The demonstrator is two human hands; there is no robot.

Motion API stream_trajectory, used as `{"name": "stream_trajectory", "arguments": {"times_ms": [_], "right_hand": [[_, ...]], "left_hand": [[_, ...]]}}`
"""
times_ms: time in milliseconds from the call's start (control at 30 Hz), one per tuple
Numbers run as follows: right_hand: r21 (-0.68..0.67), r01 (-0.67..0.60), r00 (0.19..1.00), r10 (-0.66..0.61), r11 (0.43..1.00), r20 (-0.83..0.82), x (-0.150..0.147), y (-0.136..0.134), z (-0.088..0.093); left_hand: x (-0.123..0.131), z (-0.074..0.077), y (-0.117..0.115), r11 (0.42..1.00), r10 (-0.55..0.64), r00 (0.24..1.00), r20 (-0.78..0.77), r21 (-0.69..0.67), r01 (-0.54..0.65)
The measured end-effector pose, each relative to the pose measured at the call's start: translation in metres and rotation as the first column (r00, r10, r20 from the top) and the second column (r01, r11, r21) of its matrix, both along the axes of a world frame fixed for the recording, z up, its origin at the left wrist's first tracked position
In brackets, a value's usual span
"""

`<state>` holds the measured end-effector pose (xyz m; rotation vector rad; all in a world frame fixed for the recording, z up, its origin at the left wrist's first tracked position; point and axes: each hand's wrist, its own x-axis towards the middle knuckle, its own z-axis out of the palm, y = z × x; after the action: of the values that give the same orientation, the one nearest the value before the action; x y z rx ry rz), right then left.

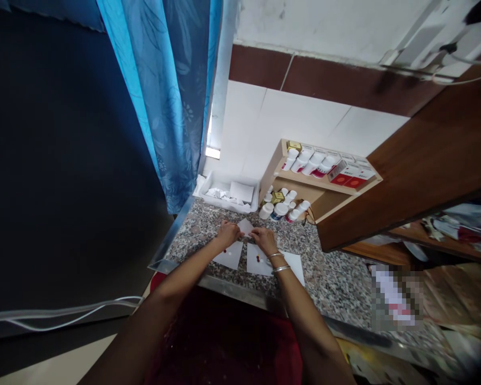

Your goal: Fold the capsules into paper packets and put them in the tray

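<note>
Between my two hands is a small piece of white paper (246, 225), pinched at its left side by my left hand (228, 233) and at its right side by my right hand (265, 239). The fingers of both hands are closed on it, just above the speckled countertop (316, 256). Below my left hand lies a white paper sheet (233, 258) with a small dark red piece and a pale piece on it. Under my right wrist lies another white sheet (253, 267) bearing reddish-brown pills (258, 259). A further white sheet (295, 263) sits partly behind my right forearm.
A white plastic tray (224, 205) with folded papers stands at the back left. Beside it, a wooden shelf (347, 193) holds white bottles (307, 160) and boxes (350, 175); more bottles (279, 210) stand below. A blue curtain (164, 107) hangs left, a wooden panel (417, 160) rises right.
</note>
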<state>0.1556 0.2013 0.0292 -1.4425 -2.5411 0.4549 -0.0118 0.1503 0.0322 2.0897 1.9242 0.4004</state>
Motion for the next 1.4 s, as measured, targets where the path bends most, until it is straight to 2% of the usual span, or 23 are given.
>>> {"name": "stream_trajectory", "arguments": {"times_ms": [167, 300, 433, 567, 733, 867, 1133, 1300, 1400], "right_hand": [[-0.073, 0.09, 0.985, -0.1, 0.993, -0.142, -0.005, 0.011, -0.006], [-0.1, 0.131, 0.977, -0.146, 0.986, -0.156, -0.009, 0.017, -0.007], [-0.11, 0.128, 0.978, -0.144, 0.986, -0.149, -0.011, 0.018, -0.007], [-0.084, 0.112, 0.987, -0.121, 0.99, -0.109, -0.013, 0.015, -0.007], [0.053, 0.032, 0.999, -0.032, 0.998, 0.003, -0.023, 0.008, -0.002], [0.034, -0.047, 0.997, 0.045, 0.998, 0.066, -0.033, 0.006, -0.004], [-0.024, -0.064, 0.997, 0.063, 0.998, -0.053, -0.033, 0.009, -0.01], [-0.056, -0.066, 0.994, 0.061, 0.996, -0.091, -0.031, 0.012, -0.012], [-0.071, -0.058, 0.993, 0.05, 0.996, -0.102, -0.031, 0.012, -0.013]], "left_hand": [[0.004, 0.008, 0.01, 0.986, 0.143, 0.989, 0.022, -0.09, -0.141], [0.005, 0.011, 0.019, 0.948, 0.257, 0.962, 0.087, -0.214, -0.234], [0.005, 0.007, 0.024, 0.938, 0.291, 0.951, 0.104, -0.228, -0.262], [0.005, 0.002, 0.024, 0.937, 0.304, 0.945, 0.115, -0.215, -0.276], [0.005, 0.0, 0.026, 0.94, 0.299, 0.947, 0.114, -0.204, -0.272], [0.005, 0.001, 0.026, 0.942, 0.295, 0.95, 0.102, -0.197, -0.272], [0.008, 0.004, 0.021, 0.939, 0.307, 0.951, 0.025, -0.17, -0.298], [-0.005, 0.01, 0.008, 0.952, 0.274, 0.962, 0.001, -0.145, -0.271], [-0.015, 0.014, -0.001, 0.969, 0.213, 0.977, -0.005, -0.131, -0.212]]}}
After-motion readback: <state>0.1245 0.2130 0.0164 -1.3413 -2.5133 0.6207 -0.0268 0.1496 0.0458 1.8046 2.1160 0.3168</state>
